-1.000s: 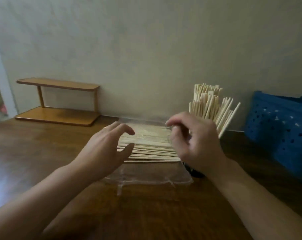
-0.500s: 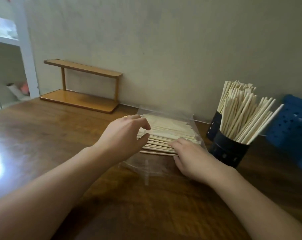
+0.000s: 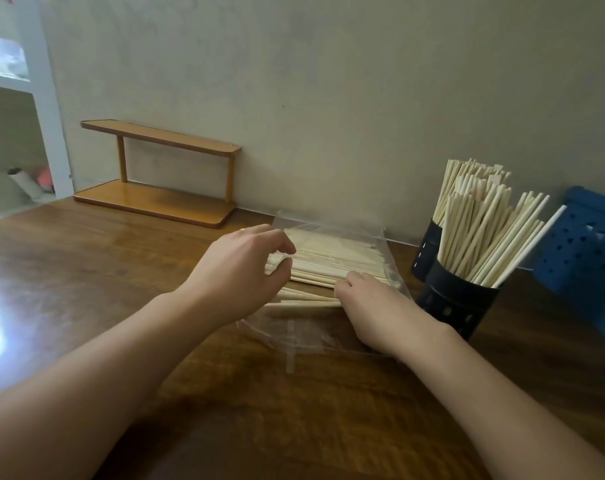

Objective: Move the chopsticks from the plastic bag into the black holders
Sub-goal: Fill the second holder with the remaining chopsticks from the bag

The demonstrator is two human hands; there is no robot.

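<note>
Both hands are down on the stack now. The right hand [image 3: 370,306], which hung in the air near the holders a second ago, lies low at the near edge of the chopsticks [image 3: 335,261] in the bag [image 3: 391,271], fingers curled over a few loose sticks and apparently pinching them, though the fingertips are hidden. The left hand [image 3: 242,268] has closed in on the left ends, thumb and forefinger nipping them. So a fresh bundle is being gathered (nothing lifted yet), and most of the sticks lie flat in the bag on the bench [image 3: 86,271].

Just right of the bag stand the two holders [image 3: 456,303], already crowded with upright sticks, so finding a gap looks fiddly. A blue basket [image 3: 585,251] sits beyond them, a wooden rack [image 3: 155,202] back left. The bag's floppy plastic may snag the lift.
</note>
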